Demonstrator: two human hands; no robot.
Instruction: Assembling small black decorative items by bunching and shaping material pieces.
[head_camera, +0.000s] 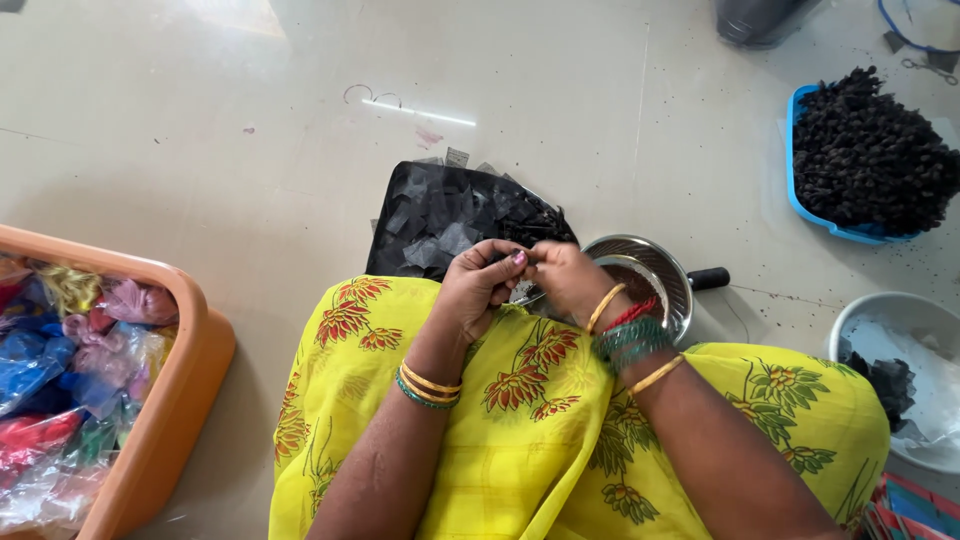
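Nearest the camera lay the yellow flowered cloth (520, 440) over the person's lap, both forearms resting across it. Just beyond its far edge the left hand (478, 290) and the right hand (568, 280) met, their fingers (508, 258) pinched together on a small dark piece (530, 262) held between them, too small to make out further. The steel pan (668, 268) sat on the floor directly under and behind the right hand, touching the cloth's far edge, its black handle pointing away to the right. Beyond the left hand, still touching the cloth, lay a black tray of dark cut pieces (450, 215). An orange tub (190, 370) of coloured bundles stood well left of the cloth, a white bowl (880, 320) to its right. Farthest right, a blue tray (800, 190) held a dark heap.
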